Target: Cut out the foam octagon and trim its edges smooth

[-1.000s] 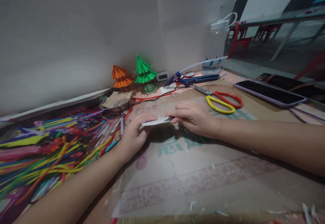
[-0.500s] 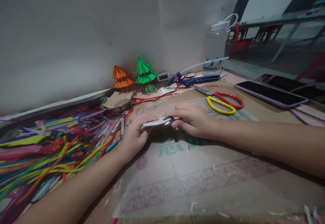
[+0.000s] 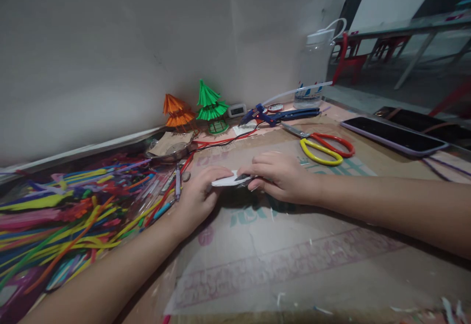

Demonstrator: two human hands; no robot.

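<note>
My left hand [image 3: 201, 194] grips the left end of a small flat white piece [image 3: 226, 182], thumb below and fingers on top. From the right, my right hand [image 3: 281, 177] has its fingers closed at the piece's other end, around a small dark part [image 3: 243, 177] that is too small to make out. Both hands are raised a little above a printed plastic sheet [image 3: 279, 260]. Scissors with red and yellow handles [image 3: 322, 150] lie behind my right forearm.
Colourful pipe cleaners [image 3: 77, 216] are heaped at the left. Along the wall stand an orange tree [image 3: 178, 113], a green tree [image 3: 209, 108], a blue glue gun [image 3: 259, 114] and a bottle [image 3: 312, 69]. A phone [image 3: 395, 135] lies at the right.
The white piece has tilted so that more of its flat face shows, and it sits slightly further right. My left fingers have shifted a little right with it.
</note>
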